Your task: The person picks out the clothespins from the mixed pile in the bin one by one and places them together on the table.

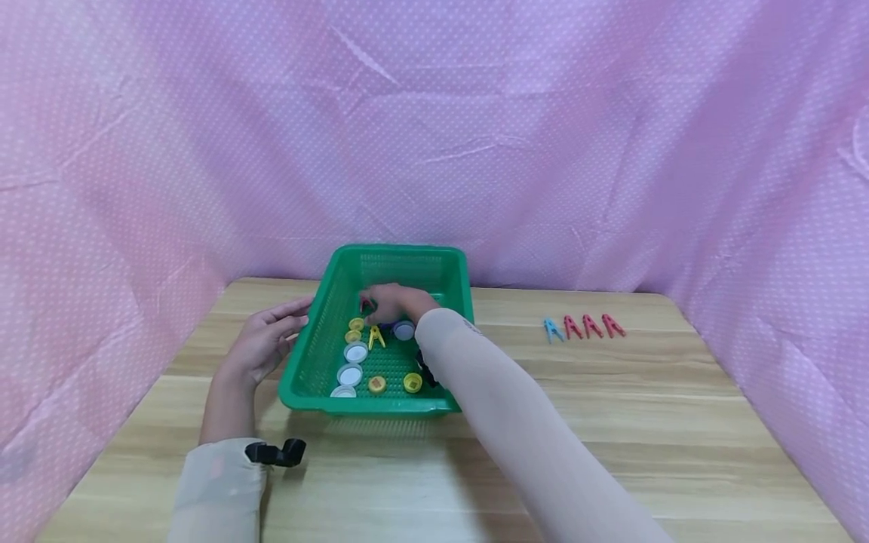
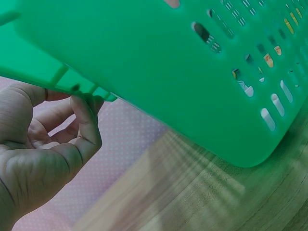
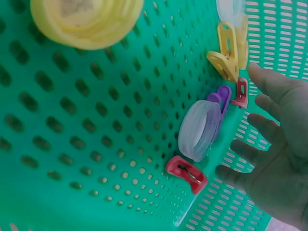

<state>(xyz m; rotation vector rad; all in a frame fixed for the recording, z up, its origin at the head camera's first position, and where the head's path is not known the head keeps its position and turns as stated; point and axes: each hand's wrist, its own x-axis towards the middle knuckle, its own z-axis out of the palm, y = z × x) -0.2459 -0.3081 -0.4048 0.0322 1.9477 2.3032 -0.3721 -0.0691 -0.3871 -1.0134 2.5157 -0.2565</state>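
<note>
A green plastic basket (image 1: 380, 408) stands on the table, with its perforated floor and walls showing. My left hand (image 1: 261, 343) is at its left side; in the left wrist view the thumb and fingers (image 2: 86, 125) pinch the basket's rim. Inside the basket, my right hand (image 1: 394, 303) reaches toward the far part with its fingers spread. Its fingertips are right beside a red clothespin (image 3: 240, 93). Close by are a yellow clothespin (image 3: 227, 53), a purple clothespin (image 3: 224, 98), a clear round cap (image 3: 198, 131) and another red clothespin (image 3: 185, 172).
Several white caps (image 1: 349, 374) and yellow caps (image 1: 412, 382) lie in the basket. On the table to the right, a blue clothespin (image 1: 553, 330) and several red clothespins (image 1: 592, 326) form a row. A pink dotted cloth (image 1: 543, 151) hangs around the wooden table (image 1: 645, 422).
</note>
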